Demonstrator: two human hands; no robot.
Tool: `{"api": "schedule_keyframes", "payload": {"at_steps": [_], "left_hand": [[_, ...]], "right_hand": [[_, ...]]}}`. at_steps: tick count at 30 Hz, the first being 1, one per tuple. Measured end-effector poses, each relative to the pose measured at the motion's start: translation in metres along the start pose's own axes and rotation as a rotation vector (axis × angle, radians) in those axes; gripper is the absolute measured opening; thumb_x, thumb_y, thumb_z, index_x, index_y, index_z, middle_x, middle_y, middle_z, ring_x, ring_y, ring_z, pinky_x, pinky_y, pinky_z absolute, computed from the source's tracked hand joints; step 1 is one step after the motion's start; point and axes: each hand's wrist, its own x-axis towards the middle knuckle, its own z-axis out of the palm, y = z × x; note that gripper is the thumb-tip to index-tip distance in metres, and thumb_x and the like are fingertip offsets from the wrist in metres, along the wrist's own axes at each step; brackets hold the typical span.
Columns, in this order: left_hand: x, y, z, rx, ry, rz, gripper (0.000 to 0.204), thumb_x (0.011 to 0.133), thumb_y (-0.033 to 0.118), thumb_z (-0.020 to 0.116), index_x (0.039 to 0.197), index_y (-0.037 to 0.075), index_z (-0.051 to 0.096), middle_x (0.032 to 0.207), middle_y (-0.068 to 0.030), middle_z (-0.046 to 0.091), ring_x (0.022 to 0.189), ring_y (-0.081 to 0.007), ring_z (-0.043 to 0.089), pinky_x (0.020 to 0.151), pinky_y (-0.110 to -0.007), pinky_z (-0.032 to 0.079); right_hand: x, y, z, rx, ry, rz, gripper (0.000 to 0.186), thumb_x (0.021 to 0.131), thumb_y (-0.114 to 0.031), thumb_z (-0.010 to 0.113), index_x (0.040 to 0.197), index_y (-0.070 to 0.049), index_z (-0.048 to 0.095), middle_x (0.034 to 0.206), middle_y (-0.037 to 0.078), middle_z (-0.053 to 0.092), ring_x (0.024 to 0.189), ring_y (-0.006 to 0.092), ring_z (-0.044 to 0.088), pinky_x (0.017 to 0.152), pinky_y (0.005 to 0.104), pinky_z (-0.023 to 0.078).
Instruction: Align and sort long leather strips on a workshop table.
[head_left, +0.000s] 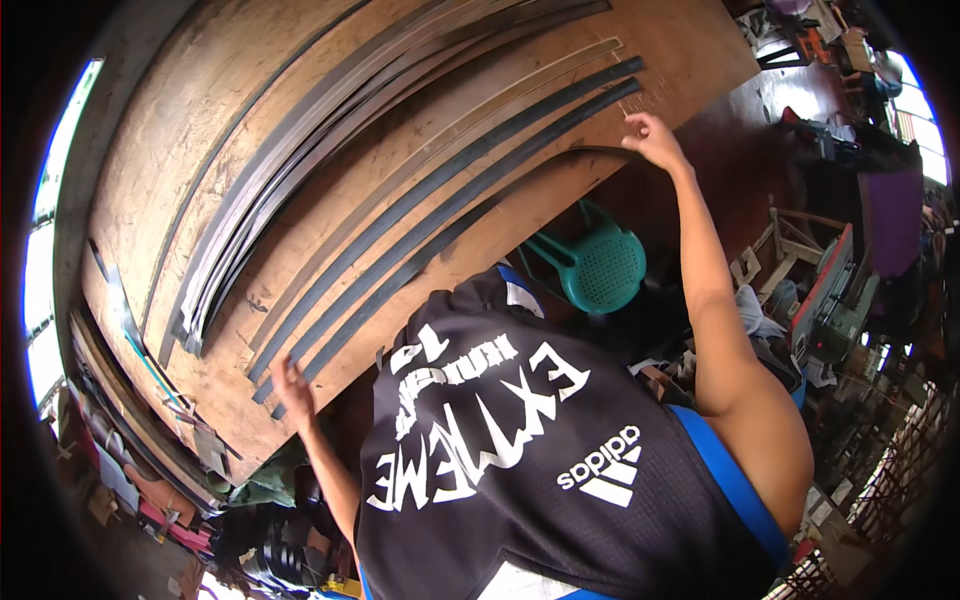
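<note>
Long dark strips, which look like leather or rubber, lie side by side along the near part of a wooden table [690, 50]. My right hand [657, 142] is at their far right end, its fingers closed on the end of the nearest dark strip [455, 228]. That strip bends off the table edge toward the hand. Two more black strips [440, 157] lie flat beyond it, with a thin brown strip [400, 170] behind them. At the strips' left ends my left hand [292, 392] is open, slightly blurred, fingers stretched over the table edge; whether it touches a strip is unclear.
A thick bundle of long dark and grey strips [290, 150] covers the table's far side. A green plastic stool [605, 268] stands on the floor beyond the near edge. Wooden frames [800, 240] and clutter fill the right. More strips and scraps [130, 420] lie at the left.
</note>
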Motion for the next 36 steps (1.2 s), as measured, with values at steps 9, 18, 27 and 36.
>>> {"api": "schedule_keyframes", "payload": {"at_steps": [9,18,27,36], "left_hand": [[-0.015,0.110,0.096,0.139,-0.149,0.177,0.046,0.096,0.008,0.065,0.141,0.016,0.059,0.156,-0.0185,0.043,0.136,-0.0424,0.048,0.110,-0.051,0.042],[-0.001,0.111,0.087,0.144,-0.180,0.056,0.037,0.095,0.006,0.062,0.131,0.014,0.066,0.151,-0.0160,0.047,0.129,-0.0369,0.053,0.107,-0.048,0.044],[0.033,0.141,0.071,0.138,-0.103,0.020,0.012,0.094,0.007,0.065,0.105,0.007,0.068,0.103,-0.0140,0.070,0.098,-0.0346,0.068,0.089,-0.048,0.051],[0.049,0.037,0.035,0.205,-0.027,-0.014,0.040,0.094,0.014,0.067,0.133,0.009,0.062,0.140,-0.0193,0.055,0.130,-0.0398,0.052,0.108,-0.047,0.043]], "right_hand": [[0.028,0.008,-0.021,-0.189,-0.011,-0.166,0.020,0.090,-0.015,0.073,0.107,-0.006,0.071,0.116,0.012,0.068,0.115,0.0339,0.063,0.098,0.0423,0.049],[0.087,0.005,-0.064,-0.286,-0.214,-0.041,0.030,0.086,-0.027,0.079,0.107,-0.008,0.073,0.113,0.017,0.073,0.111,0.0351,0.067,0.093,0.0457,0.051],[0.095,-0.010,-0.061,-0.608,0.032,0.137,0.051,0.085,-0.023,0.078,0.132,-0.015,0.061,0.133,0.012,0.064,0.129,0.0317,0.058,0.107,0.0569,0.042],[0.030,-0.065,0.020,-0.496,0.319,-0.027,0.041,0.090,-0.022,0.073,0.130,-0.014,0.063,0.134,0.007,0.062,0.126,0.0312,0.058,0.108,0.0510,0.041]]}}
